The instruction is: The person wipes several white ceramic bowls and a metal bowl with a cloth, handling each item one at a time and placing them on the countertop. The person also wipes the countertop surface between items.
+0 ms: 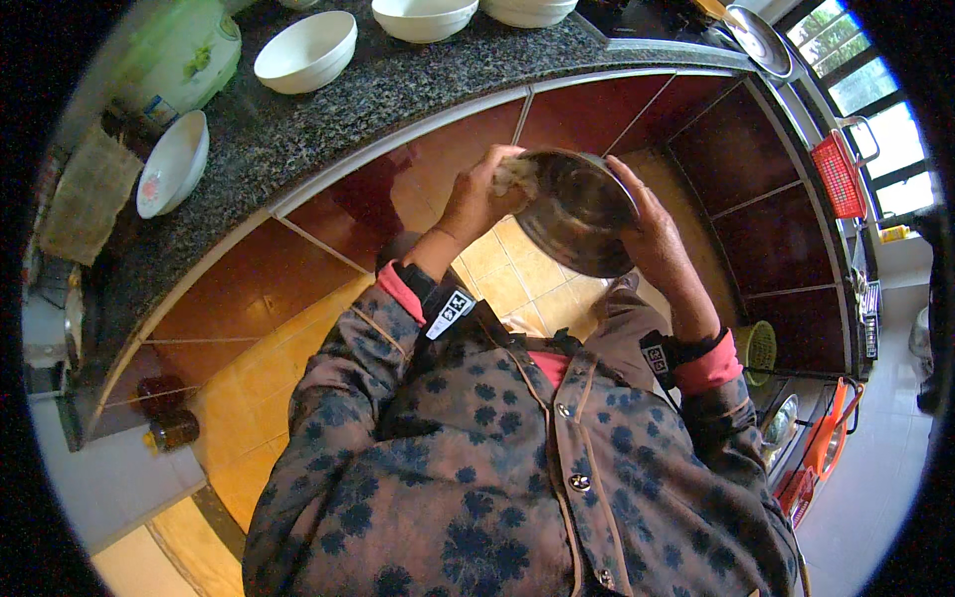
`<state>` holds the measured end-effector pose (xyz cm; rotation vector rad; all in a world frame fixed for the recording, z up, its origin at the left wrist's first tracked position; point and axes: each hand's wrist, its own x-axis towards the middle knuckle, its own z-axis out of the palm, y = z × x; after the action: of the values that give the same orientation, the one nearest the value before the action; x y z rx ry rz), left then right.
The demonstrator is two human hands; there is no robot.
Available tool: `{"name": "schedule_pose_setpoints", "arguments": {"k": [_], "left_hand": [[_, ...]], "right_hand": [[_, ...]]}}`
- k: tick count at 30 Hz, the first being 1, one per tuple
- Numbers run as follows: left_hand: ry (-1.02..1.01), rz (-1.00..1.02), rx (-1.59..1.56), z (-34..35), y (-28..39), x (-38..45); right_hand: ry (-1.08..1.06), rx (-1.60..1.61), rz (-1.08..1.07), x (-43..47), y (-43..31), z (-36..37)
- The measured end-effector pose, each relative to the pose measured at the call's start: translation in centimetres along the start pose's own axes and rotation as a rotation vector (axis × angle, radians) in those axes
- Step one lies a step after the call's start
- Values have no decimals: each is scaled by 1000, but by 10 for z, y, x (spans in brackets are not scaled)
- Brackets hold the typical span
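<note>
Held out in front of my chest, above the tiled floor, is a round, dark metal pan or basin [578,205], tilted with its broad, streaked face towards me. My right hand [650,224] grips its right rim, fingers over the edge. On its left side my left hand [474,190] clasps a bunched pale cloth or scrubber [516,175] against the metal near the rim. Part of the left fingers is hidden by this wad. Whether the left hand also bears the pan's weight, I cannot tell.
Several white bowls [307,56] stand on the granite counter [358,112] ahead, with a patterned bowl [173,166] and a grey cloth [91,195] at left. A frying pan [762,45] is by the hob [642,19]. A red basket [837,175] hangs at right.
</note>
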<state>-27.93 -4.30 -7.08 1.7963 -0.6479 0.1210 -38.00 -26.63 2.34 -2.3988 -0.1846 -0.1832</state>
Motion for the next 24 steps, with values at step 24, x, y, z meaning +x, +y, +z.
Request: {"name": "schedule_pose_setpoints", "arguments": {"k": [24], "left_hand": [[305,-442,-271,23,8,-44]], "right_hand": [[77,525,138,-29,53,50]]}}
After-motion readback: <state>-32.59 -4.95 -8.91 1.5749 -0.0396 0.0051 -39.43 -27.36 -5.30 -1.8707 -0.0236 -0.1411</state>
